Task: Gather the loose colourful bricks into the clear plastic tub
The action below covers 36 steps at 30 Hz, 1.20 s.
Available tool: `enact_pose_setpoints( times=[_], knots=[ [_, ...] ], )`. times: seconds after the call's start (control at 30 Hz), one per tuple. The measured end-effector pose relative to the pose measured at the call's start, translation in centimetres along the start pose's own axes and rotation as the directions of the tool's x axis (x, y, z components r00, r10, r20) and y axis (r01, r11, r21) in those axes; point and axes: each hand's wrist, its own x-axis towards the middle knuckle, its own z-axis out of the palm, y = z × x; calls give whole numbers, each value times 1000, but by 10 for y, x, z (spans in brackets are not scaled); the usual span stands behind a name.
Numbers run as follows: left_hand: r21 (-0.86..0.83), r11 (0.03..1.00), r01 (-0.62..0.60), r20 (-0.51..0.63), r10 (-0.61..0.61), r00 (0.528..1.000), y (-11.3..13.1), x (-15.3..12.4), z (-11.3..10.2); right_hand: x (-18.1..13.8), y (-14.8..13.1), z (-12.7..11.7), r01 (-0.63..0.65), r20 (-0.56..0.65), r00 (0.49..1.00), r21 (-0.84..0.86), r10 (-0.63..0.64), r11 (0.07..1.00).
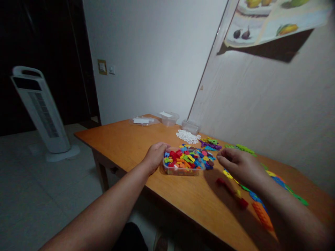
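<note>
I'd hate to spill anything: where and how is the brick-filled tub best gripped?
Likely by both end walls, from left and right: the clear tub is oblong, open-topped and full of loose bricks, so two-sided support should keep it level. The left hand is at its left end.

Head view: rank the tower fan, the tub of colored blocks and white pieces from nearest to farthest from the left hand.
From the left hand:
1. Tub of colored blocks, at its right.
2. White pieces, beyond the tub.
3. Tower fan, well off to the left.
</note>
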Motion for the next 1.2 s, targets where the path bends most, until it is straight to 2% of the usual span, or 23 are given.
enact_pose_setpoints(
  times=[0.1,0.2,0.27,0.43,0.6,0.7,0.83,0.97,1.03,1.13,1.2],
  knots=[
    [39,999,-19,-3,19,1000,2,-1,1,-11,27,1,-76,158,982,-181,106,981],
    [41,999,-21,3,21,1000,5,-2,1,-22,45,13,-66,309,940,-257,147,964],
    [40,999,-21,2,21,1000,5,-2,1,-26,51,24,-65,354,920,-287,169,956],
    [27,1000,2,-5,-2,1000,3,-1,1,-27,51,36,-82,335,922,-317,192,945],
    [23,1000,16,-15,-16,1000,4,-1,1,-21,43,27,-142,211,949,-378,234,915],
    [26,1000,10,-21,-9,1000,4,-1,1,-15,24,21,-137,135,974,-275,180,952],
    [-3,1000,23,-16,-23,1000,3,-1,1,-2,-21,20,-7,103,995,-55,13,998],
    [-21,1000,8,-11,-9,1000,1,0,1,18,-72,26,98,46,993,145,-105,985],
    [-31,999,-9,-4,9,1000,0,0,1,26,-89,29,104,27,993,264,-115,959],
    [-28,999,-27,-1,27,1000,1,0,1,33,-94,29,69,-10,998,358,-70,931],
    [-15,999,-30,-9,30,1000,2,-1,1,32,-81,27,54,-32,998,364,-46,930]
  ],
)
